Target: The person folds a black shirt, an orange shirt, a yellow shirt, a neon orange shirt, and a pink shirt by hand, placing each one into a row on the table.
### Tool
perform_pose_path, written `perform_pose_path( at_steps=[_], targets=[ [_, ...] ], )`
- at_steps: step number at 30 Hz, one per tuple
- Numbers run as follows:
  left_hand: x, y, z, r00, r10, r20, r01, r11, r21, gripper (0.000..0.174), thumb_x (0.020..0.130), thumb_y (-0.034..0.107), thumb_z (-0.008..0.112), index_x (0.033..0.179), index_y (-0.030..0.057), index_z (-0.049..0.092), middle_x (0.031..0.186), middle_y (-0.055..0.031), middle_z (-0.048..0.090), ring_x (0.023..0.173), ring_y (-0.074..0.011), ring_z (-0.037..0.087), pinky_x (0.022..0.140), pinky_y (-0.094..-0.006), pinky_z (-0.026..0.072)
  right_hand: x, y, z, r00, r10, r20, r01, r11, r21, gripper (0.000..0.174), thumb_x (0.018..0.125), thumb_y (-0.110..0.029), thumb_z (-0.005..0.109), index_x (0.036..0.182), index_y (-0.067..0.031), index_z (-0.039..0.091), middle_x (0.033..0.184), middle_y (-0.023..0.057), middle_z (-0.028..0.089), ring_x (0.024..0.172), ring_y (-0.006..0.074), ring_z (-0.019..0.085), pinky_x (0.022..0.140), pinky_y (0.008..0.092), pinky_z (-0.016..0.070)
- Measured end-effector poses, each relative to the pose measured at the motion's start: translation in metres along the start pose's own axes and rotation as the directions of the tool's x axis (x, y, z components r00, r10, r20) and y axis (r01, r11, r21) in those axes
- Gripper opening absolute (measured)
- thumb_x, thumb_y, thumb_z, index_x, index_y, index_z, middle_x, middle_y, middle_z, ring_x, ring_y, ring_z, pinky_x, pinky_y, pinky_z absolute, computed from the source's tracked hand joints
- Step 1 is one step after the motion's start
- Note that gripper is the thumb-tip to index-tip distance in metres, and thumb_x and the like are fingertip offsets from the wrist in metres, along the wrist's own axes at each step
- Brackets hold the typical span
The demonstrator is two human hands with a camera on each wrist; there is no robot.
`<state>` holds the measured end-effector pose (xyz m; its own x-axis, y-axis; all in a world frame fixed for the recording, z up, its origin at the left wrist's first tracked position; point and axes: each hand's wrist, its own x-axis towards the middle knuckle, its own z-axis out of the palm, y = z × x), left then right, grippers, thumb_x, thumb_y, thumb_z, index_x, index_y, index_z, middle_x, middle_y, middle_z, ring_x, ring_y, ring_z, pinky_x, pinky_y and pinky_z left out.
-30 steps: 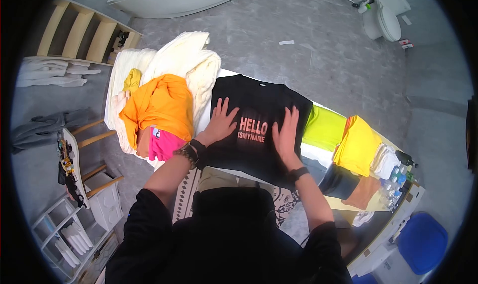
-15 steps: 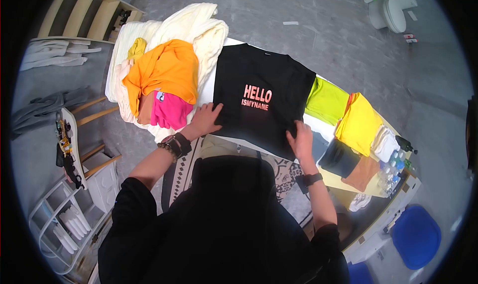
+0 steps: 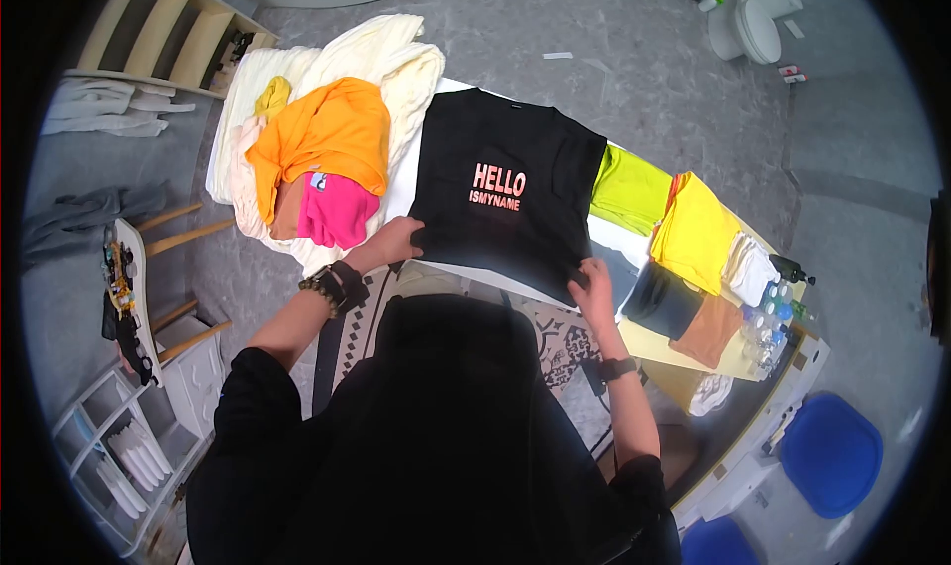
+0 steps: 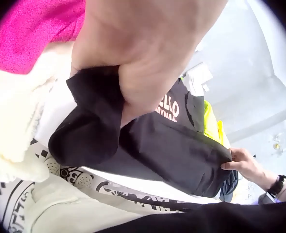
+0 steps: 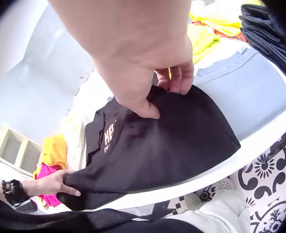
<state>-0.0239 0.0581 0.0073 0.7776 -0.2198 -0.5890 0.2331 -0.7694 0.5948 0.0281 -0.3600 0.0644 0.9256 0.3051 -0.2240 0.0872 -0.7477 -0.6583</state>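
Gripping near hem corners of the black T-shirt (image 3: 540, 238), left hand (image 3: 396, 240) and right hand (image 3: 592, 283) with fingers (image 5: 181, 80) curled round cloth; likely needing an even lift next

My own head and black top (image 3: 456, 416) block the near edge of the table (image 3: 649, 349) in the head view, and with it part of the black T-shirt (image 3: 505, 223) hem. My left hand (image 3: 396, 240) has its fingertips buried in the bunched cloth (the left wrist camera also cuts that hand off at the top edge). My right hand (image 3: 592, 280) covers the other corner. Both wrist views show the print only in part. The bottles (image 3: 768, 332) are too small to read.
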Motion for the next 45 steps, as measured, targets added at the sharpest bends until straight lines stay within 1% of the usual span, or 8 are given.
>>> perform_pose_path(
  at_steps=[4,8,9,22,27,34,41,45],
  targets=[
    [-0.031,0.009,-0.014,0.918,0.395,0.037,-0.391,0.917,-0.078,0.047,0.069,0.015,0.078,0.108,-0.0054,0.062,0.109,-0.0220,0.058,0.107,-0.0368,0.055,0.093,-0.0387,0.0464,-0.033,-0.005,-0.022,0.992,0.002,0.127,-0.023,0.985,0.170,0.016,0.071,0.004,0.066,0.082,0.0032,0.054,0.093,0.0167,0.065,0.090,0.0353,0.062,0.080,0.0327,0.0485],
    [-0.074,0.060,-0.058,0.892,0.161,0.422,-0.038,0.958,-0.284,0.046,0.073,0.015,0.076,0.109,-0.0071,0.058,0.108,-0.0239,0.062,0.102,-0.0362,0.061,0.087,-0.0380,0.0489,-0.074,-0.013,-0.037,0.978,0.087,0.187,-0.115,0.982,0.146,0.014,0.072,0.006,0.064,0.078,0.0038,0.051,0.090,0.0170,0.067,0.083,0.0315,0.064,0.078,0.0326,0.0488],
    [-0.082,0.044,-0.044,0.931,0.255,0.262,-0.182,0.945,-0.273,0.026,0.076,0.007,0.073,0.097,0.0006,0.058,0.078,-0.0102,0.061,0.077,-0.0172,0.064,0.069,-0.0311,0.0502,-0.082,-0.010,-0.040,0.969,0.098,0.228,-0.139,0.975,0.171,0.014,0.072,0.007,0.063,0.078,0.0036,0.051,0.089,0.0161,0.068,0.082,0.0281,0.064,0.077,0.0323,0.0486],
    [-0.132,0.015,-0.046,0.882,0.217,0.417,-0.039,0.918,-0.395,0.024,0.077,-0.003,0.062,0.071,0.0041,0.040,0.063,-0.0009,0.044,0.063,-0.0086,0.045,0.058,-0.0273,0.0391,-0.133,-0.004,-0.055,0.825,0.215,0.522,-0.391,0.885,0.254,0.023,0.073,0.008,0.069,0.091,-0.0003,0.057,0.086,0.0029,0.058,0.089,0.0133,0.058,0.085,0.0276,0.0455],
    [-0.120,0.018,-0.057,0.968,0.192,0.159,-0.124,0.924,-0.363,0.017,0.084,-0.001,0.060,0.101,-0.0003,0.061,0.082,-0.0104,0.064,0.077,-0.0167,0.062,0.070,-0.0312,0.0485,-0.111,-0.008,-0.060,0.884,0.247,0.397,-0.376,0.879,0.292,0.021,0.076,0.003,0.073,0.090,0.0006,0.059,0.076,0.0003,0.057,0.069,0.0080,0.050,0.062,0.0241,0.0417],
    [-0.052,0.011,-0.098,0.992,0.120,-0.034,-0.125,0.953,-0.278,0.013,0.089,0.008,0.061,0.097,-0.0018,0.062,0.076,-0.0113,0.062,0.073,-0.0167,0.059,0.069,-0.0312,0.0474,-0.006,0.018,-0.070,0.984,0.158,0.086,-0.173,0.961,0.217,0.028,0.077,-0.010,0.077,0.097,0.0021,0.061,0.058,-0.0019,0.044,0.055,0.0064,0.039,0.050,0.0238,0.0336],
    [0.020,0.016,-0.137,0.923,0.145,-0.356,-0.241,0.940,-0.243,0.017,0.089,0.011,0.061,0.097,-0.0039,0.062,0.078,-0.0133,0.065,0.073,-0.0208,0.063,0.072,-0.0321,0.0494,0.122,0.019,-0.075,0.985,0.038,-0.166,0.001,0.973,0.231,0.025,0.083,-0.012,0.073,0.099,0.0028,0.062,0.070,0.0023,0.052,0.065,0.0119,0.048,0.062,0.0250,0.0418],
    [0.027,0.055,-0.131,0.640,0.310,-0.704,-0.311,0.941,0.132,0.023,0.082,0.003,0.059,0.105,-0.0005,0.061,0.097,-0.0167,0.061,0.093,-0.0327,0.058,0.084,-0.0390,0.0481,0.137,0.023,-0.058,0.950,0.048,-0.308,0.035,0.966,0.258,0.030,0.089,-0.012,0.066,0.113,0.0017,0.057,0.098,0.0117,0.063,0.094,0.0203,0.060,0.087,0.0301,0.0464]
  ],
)
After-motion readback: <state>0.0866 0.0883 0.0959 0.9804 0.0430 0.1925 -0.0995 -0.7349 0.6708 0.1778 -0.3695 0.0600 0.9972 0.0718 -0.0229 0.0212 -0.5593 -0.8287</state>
